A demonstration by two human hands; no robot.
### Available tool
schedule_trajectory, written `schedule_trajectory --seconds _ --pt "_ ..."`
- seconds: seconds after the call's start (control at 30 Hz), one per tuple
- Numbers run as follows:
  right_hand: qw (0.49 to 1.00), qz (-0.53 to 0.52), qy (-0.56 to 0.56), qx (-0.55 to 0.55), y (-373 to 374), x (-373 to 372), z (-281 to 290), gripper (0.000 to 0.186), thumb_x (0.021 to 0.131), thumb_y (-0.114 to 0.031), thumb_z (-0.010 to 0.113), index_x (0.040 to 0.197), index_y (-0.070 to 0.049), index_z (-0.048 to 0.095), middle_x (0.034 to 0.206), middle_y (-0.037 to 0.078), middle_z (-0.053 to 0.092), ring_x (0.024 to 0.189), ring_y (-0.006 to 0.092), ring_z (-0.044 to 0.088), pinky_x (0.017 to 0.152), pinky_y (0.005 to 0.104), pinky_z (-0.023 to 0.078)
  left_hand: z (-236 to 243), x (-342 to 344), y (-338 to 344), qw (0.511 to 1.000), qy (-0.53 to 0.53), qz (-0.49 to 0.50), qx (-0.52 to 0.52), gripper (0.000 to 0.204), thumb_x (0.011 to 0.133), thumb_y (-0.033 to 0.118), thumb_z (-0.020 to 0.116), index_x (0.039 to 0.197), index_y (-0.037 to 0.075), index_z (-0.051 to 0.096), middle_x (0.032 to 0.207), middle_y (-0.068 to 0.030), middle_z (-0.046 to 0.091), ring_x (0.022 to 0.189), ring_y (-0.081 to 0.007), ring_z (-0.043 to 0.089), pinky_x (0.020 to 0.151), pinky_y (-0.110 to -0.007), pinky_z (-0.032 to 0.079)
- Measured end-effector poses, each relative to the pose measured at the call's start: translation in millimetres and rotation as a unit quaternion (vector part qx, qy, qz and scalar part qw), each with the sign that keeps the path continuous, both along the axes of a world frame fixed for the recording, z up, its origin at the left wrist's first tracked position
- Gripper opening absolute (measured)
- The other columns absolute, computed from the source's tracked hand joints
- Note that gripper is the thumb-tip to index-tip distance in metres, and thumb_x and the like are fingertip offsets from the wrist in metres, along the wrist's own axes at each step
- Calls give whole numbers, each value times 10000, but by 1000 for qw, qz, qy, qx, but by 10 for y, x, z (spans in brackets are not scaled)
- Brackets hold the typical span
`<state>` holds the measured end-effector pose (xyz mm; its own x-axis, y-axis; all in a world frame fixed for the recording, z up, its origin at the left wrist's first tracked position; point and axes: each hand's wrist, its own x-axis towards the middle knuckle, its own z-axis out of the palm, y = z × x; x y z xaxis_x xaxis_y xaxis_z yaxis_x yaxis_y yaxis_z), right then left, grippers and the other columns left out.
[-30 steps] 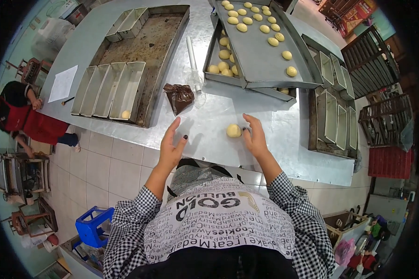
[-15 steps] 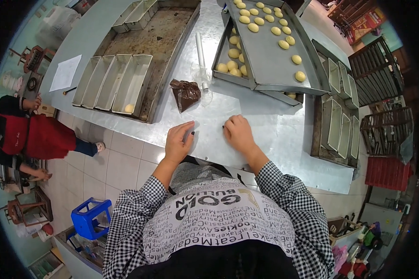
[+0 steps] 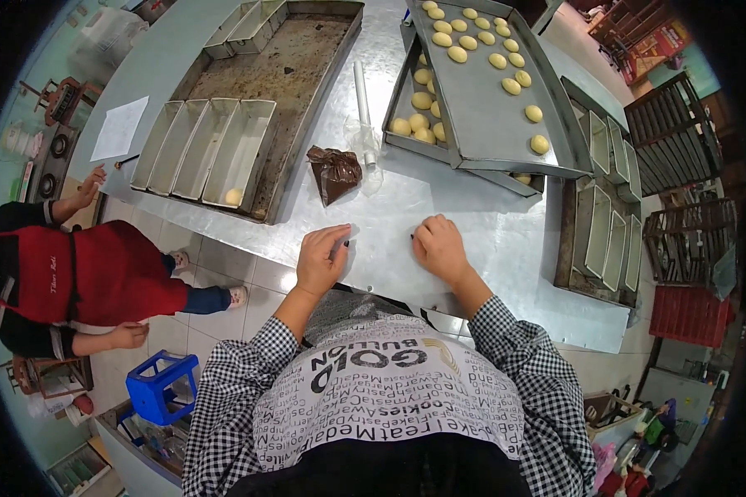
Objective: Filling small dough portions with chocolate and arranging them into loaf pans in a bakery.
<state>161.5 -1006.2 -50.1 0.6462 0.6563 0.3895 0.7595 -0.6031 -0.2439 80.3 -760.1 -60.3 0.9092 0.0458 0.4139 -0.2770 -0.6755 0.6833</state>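
Observation:
My left hand (image 3: 323,260) rests at the near edge of the metal table (image 3: 381,265), its fingers stretched forward and nothing in it. To its right, my right hand (image 3: 442,250) lies on the table with the fingers curled in, and no object shows in it. Just beyond my left hand sits a tied plastic bag of dark brown filling (image 3: 335,175). Behind the bag lies a pale roll (image 3: 363,112) with crumpled clear film at its near end. A grey tray (image 3: 497,124) holds several yellow dough balls and rests askew over a lower tray (image 3: 395,142) with more balls.
A large baking tray (image 3: 323,83) at the left carries long loaf tins (image 3: 211,149); one tin has a dough ball (image 3: 234,197). More tins (image 3: 597,228) stand at the right. A co-worker in a red apron (image 3: 108,273) is at the left, near a blue stool (image 3: 162,388).
My right hand has shifted slightly right; my left hand has barely moved. The co-worker at the left has come closer, one arm reaching towards the table. The view has shifted slightly.

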Motion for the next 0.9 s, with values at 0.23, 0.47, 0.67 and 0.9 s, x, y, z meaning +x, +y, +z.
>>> schedule_trajectory --seconds 0.23,0.47,0.67,0.9 --pt "1000 21 1 -5 11 -30 9 129 667 -106 635 752 -88 540 804 62 517 809 241 508 678 362 419 16 -4 1 1000 -1 -3 0 263 744 47 589 1004 62 625 1068 -60 637 972 -225 586 882 -347 404" --pt "999 36 -15 -18 31 -78 -3 116 683 -103 631 754 -91 539 806 58 517 807 239 505 683 362 415 -10 5 9 1000 -7 -9 -8 273 739 44 589 1009 60 624 1063 -60 637 966 -228 588 884 -352 408" --pt "998 46 20 -35 36 8 71 139 698 -115 636 823 -91 580 870 70 548 854 239 517 734 340 416 -54 5 15 1000 -8 -13 -7 273 738 43 588 1008 60 625 1054 -62 638 967 -235 587 889 -359 406" --pt "947 -146 164 235 -495 -45 285 343 774 -139 631 1113 -96 591 1137 134 540 996 265 533 831 361 442 -27 11 38 999 4 -34 -28 273 742 40 578 1012 57 622 1054 -71 637 970 -238 586 889 -360 404"
